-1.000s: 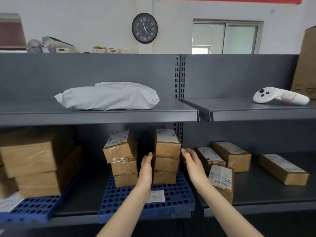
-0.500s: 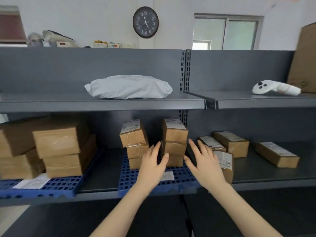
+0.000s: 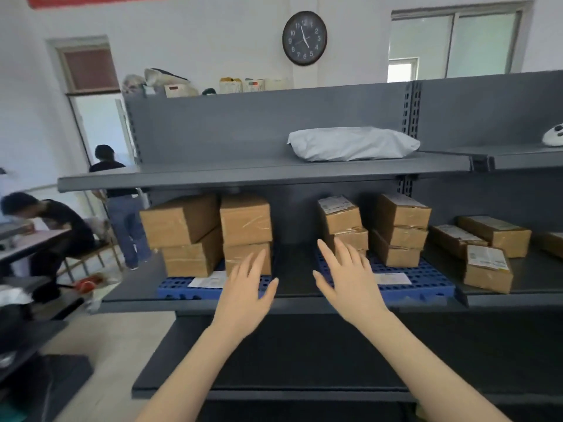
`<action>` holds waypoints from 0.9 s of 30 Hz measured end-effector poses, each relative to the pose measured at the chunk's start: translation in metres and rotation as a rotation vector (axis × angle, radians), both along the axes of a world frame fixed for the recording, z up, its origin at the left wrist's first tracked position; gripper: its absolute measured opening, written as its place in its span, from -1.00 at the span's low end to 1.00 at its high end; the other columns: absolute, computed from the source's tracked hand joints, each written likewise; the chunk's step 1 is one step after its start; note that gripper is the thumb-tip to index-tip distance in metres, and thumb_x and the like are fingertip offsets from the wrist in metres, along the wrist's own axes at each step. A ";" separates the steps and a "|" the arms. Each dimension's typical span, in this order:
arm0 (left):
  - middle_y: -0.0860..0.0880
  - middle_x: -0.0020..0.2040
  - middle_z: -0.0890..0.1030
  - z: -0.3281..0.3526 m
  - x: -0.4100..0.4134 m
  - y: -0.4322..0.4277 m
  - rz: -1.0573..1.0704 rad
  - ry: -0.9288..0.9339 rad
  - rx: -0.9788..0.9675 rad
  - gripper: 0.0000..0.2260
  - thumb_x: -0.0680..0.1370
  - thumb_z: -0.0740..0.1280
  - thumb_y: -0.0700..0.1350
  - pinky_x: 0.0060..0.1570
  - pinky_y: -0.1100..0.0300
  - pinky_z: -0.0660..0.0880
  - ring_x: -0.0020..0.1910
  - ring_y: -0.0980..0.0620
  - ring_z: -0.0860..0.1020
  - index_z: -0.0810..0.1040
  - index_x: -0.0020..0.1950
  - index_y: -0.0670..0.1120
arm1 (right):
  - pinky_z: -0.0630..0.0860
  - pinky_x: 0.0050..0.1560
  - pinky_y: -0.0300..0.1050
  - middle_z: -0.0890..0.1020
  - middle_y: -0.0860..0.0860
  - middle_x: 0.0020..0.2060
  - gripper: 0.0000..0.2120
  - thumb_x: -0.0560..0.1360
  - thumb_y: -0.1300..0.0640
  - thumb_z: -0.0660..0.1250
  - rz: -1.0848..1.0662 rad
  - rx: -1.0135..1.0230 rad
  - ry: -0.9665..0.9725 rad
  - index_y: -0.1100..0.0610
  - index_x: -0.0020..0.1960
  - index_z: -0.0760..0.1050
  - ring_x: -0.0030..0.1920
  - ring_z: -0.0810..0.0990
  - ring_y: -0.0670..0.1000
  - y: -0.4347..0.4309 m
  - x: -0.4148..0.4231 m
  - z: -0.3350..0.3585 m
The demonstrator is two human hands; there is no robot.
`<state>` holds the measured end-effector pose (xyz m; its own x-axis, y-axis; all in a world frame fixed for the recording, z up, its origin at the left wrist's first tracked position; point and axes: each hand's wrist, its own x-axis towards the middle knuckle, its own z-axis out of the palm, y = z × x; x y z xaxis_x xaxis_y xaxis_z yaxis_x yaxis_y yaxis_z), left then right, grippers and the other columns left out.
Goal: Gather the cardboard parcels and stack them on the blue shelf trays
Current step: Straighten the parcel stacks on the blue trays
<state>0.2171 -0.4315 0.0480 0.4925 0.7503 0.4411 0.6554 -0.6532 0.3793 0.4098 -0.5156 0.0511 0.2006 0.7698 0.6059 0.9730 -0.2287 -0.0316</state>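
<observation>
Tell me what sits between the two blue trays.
Only bare grey shelf, in the head view; the left hand and right hand hover before it.

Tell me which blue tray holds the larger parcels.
The left blue tray, bearing four large boxes; the right blue tray carries two stacks of smaller parcels.

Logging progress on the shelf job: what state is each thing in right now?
left hand, open, holding nothing
right hand, open, holding nothing
small parcels, stacked in two columns on right blue tray
large parcels, stacked on left blue tray
loose parcels, on bare shelf, not yet trayed
</observation>
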 end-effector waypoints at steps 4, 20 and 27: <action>0.05 0.54 0.14 -0.015 -0.057 0.016 0.111 -0.019 -0.043 -0.42 0.60 0.11 0.14 0.41 0.16 0.24 0.50 0.04 0.15 -0.01 0.56 0.03 | 0.47 0.23 0.10 0.49 0.17 0.33 -0.38 0.51 -0.11 0.32 0.075 -0.084 0.070 0.12 0.48 0.27 0.30 0.50 0.18 0.032 -0.043 -0.011; -0.14 0.46 0.33 -0.024 -0.025 0.136 0.160 -0.277 -0.345 -0.36 0.57 0.10 0.22 0.24 0.14 0.44 0.29 -0.05 0.47 -0.14 0.55 0.10 | 0.27 0.40 -0.06 0.18 0.05 0.52 -0.21 0.59 -0.20 0.05 0.073 -0.177 0.341 0.16 0.54 -0.32 0.46 0.24 0.05 0.159 -0.048 -0.022; -0.04 0.43 0.36 -0.021 0.003 0.170 0.096 -0.425 -0.314 -0.50 0.64 0.02 0.02 0.22 0.03 0.44 0.25 -0.03 0.47 -0.08 0.55 0.10 | 0.18 0.46 -0.06 0.10 0.04 0.54 -0.20 0.58 -0.19 0.09 0.109 -0.210 0.338 0.13 0.55 -0.29 0.49 0.17 0.03 0.180 -0.054 -0.037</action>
<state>0.2199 -0.2610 0.0271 0.2423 0.9109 0.3339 0.4524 -0.4105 0.7917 0.3558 -0.3357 0.0145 0.2718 0.8974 0.3474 0.9346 -0.1601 -0.3176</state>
